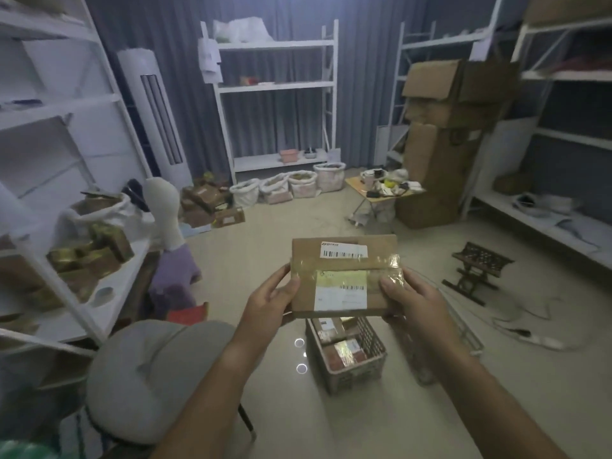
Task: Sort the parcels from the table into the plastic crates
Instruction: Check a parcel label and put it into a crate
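both hands grip taped, labelled brown parcel.

Cardboard parcel held mid-air between left hand and right hand, above floor. Plastic crate on floor directly below parcel, smaller parcels inside. Second crate just right of first, partly hidden by right forearm. Folding stool further right.
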